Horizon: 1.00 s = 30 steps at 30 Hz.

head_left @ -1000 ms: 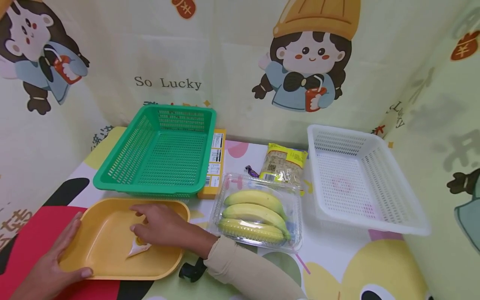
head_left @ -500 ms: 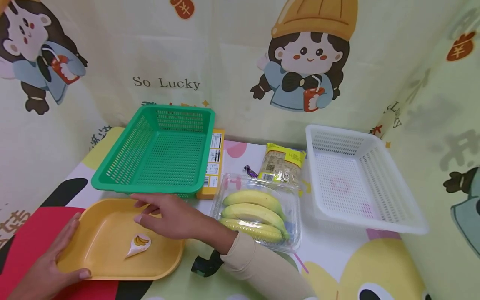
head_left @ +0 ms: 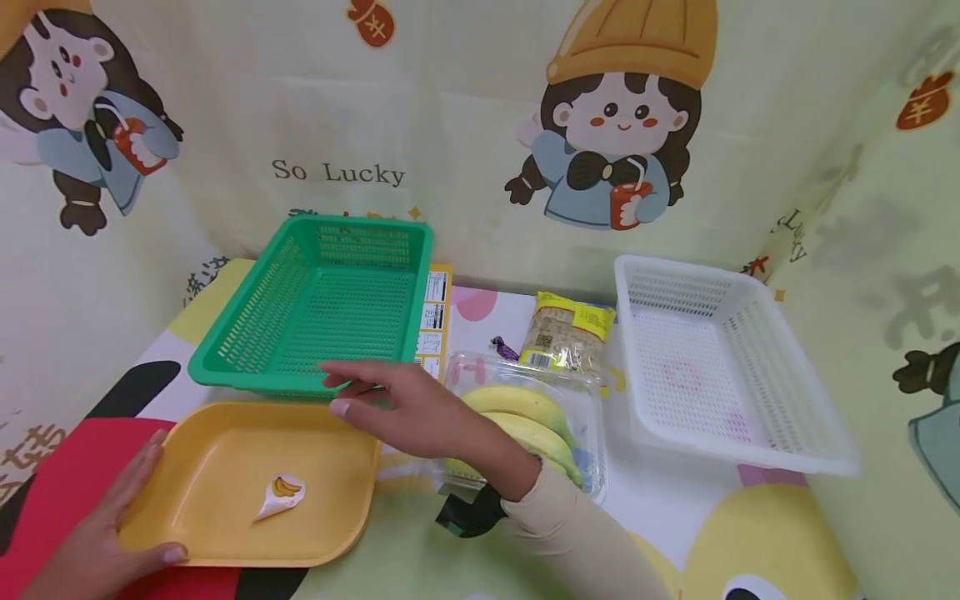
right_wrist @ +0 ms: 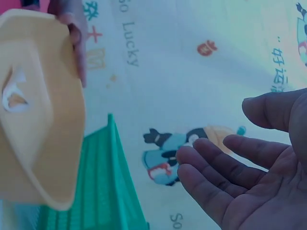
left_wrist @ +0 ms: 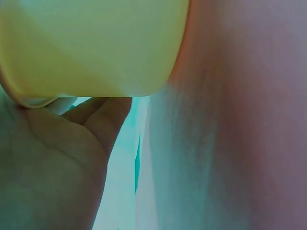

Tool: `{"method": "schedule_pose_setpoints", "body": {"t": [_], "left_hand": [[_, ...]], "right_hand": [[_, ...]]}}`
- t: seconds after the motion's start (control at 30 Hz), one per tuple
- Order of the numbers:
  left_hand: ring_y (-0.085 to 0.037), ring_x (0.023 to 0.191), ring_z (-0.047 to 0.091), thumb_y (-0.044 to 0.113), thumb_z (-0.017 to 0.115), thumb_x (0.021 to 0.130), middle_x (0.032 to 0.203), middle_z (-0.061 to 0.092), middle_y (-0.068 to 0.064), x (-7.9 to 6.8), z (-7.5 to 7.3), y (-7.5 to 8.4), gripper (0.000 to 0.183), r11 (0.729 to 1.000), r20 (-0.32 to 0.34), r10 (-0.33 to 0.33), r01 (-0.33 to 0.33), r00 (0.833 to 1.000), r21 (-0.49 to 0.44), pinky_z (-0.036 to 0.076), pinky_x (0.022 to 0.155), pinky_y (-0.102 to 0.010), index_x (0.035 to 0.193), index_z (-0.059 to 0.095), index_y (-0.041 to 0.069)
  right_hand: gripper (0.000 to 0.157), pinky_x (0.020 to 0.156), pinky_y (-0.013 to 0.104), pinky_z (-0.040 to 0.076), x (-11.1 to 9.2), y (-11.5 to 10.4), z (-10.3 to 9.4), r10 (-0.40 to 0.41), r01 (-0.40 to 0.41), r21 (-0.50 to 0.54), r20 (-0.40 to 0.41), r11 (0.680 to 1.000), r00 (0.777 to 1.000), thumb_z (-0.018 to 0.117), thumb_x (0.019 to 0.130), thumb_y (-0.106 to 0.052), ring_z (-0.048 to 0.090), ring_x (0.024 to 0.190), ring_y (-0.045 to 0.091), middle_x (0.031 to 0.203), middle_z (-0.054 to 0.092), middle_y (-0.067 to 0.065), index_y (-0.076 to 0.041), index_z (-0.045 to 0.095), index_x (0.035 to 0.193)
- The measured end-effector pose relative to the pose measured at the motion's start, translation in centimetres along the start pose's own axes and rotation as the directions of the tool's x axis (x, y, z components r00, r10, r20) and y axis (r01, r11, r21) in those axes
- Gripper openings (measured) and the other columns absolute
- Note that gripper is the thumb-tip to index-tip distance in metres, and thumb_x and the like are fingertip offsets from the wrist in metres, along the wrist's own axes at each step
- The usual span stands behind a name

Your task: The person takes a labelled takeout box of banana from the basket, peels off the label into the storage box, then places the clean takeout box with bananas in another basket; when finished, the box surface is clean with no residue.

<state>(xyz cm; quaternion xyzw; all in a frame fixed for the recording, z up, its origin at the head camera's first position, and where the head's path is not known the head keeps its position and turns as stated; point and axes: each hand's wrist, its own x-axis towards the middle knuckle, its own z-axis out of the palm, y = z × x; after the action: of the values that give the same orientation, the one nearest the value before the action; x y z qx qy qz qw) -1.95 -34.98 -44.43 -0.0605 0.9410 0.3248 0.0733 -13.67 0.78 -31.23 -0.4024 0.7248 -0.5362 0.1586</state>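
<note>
Resting along the left side of the tray [head_left: 217,475], the left hand [head_left: 97,533] lays its extended fingers against the outside, thumb at the near rim, touching rather than clenched round it. The packet [head_left: 281,496], printed with bananas, lies on the tray's floor, right of the middle. The right hand [head_left: 420,417] hovers between the tray and the box [head_left: 592,442] of bananas [head_left: 517,404], its fingers released and loosely bent. Behind the tray stands the green basket [head_left: 330,308], beside a carton [head_left: 432,325]. A bag [head_left: 566,333], a candy [head_left: 504,348] and the white basket [head_left: 678,333] sit farther right on the counter [head_left: 645,492].
</note>
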Motion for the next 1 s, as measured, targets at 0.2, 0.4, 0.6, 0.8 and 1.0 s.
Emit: {"method": "schedule_pose_setpoints", "body": {"t": [0.2, 0.4, 0.6, 0.8, 1.0], "left_hand": [[-0.059, 0.122, 0.011, 0.040, 0.085, 0.072, 0.156, -0.010, -0.029, 0.1, 0.2, 0.0, 0.131, 1.000, -0.023, 0.017, -0.017, 1.000, 0.016, 0.057, 0.062, -0.049, 0.153, -0.015, 0.016], [-0.060, 0.124, 0.009, 0.041, 0.082, 0.075, 0.156, -0.011, -0.029, 0.3, 0.2, 0.4, 0.126, 0.995, -0.049, 0.068, -0.064, 0.996, 0.081, 0.055, 0.062, -0.055, 0.153, -0.012, 0.011], [-0.059, 0.135, 0.000, 0.034, 0.079, 0.079, 0.159, -0.011, -0.022, -0.5, -0.8, 3.9, 0.113, 0.978, -0.264, 0.142, -0.094, 0.954, 0.187, 0.043, 0.064, -0.071, 0.153, 0.001, 0.000], [-0.048, 0.137, 0.022, 0.028, 0.071, 0.090, 0.155, 0.021, -0.024, -1.3, -1.0, 9.4, 0.084, 0.995, -0.408, 0.091, -0.063, 0.908, 0.082, 0.048, 0.087, -0.041, 0.154, 0.022, 0.005], [0.003, 0.124, 0.041, 0.011, 0.072, 0.089, 0.146, 0.042, -0.002, -1.8, 0.2, 13.5, 0.067, 0.948, -0.393, 0.214, -0.287, 0.894, -0.137, 0.032, 0.085, 0.001, 0.149, 0.042, 0.015]], "right_hand": [[0.040, 0.090, 0.026, 0.050, -2.1, 0.2, -2.8, 0.017, -0.013, 0.062, -0.053, 0.998, 0.998, 0.056, 0.099, -0.009, 0.060, 0.108, 0.009, 0.128, 0.060, 0.012, -0.001, 0.052, 0.138], [0.039, 0.089, 0.032, 0.052, -4.1, 0.7, -4.9, 0.017, -0.005, 0.087, -0.134, 0.996, 0.991, 0.055, 0.099, -0.007, 0.062, 0.112, 0.021, 0.127, 0.062, 0.012, 0.001, 0.053, 0.137], [0.035, 0.092, 0.031, 0.050, -5.3, 1.0, -6.0, 0.006, 0.000, 0.037, -0.147, 0.999, 0.989, 0.055, 0.099, -0.008, 0.060, 0.115, 0.024, 0.126, 0.063, 0.012, 0.003, 0.057, 0.133], [0.032, 0.091, 0.032, 0.051, -6.4, 1.3, -6.8, 0.032, -0.032, 0.008, -0.173, 0.999, 0.984, 0.056, 0.099, -0.009, 0.060, 0.113, 0.020, 0.124, 0.064, 0.010, 0.000, 0.061, 0.130], [0.032, 0.091, 0.032, 0.051, -7.4, 1.4, -7.3, 0.062, -0.063, 0.001, -0.199, 0.998, 0.978, 0.058, 0.098, -0.009, 0.060, 0.113, 0.025, 0.124, 0.063, 0.009, -0.002, 0.062, 0.129]]}}
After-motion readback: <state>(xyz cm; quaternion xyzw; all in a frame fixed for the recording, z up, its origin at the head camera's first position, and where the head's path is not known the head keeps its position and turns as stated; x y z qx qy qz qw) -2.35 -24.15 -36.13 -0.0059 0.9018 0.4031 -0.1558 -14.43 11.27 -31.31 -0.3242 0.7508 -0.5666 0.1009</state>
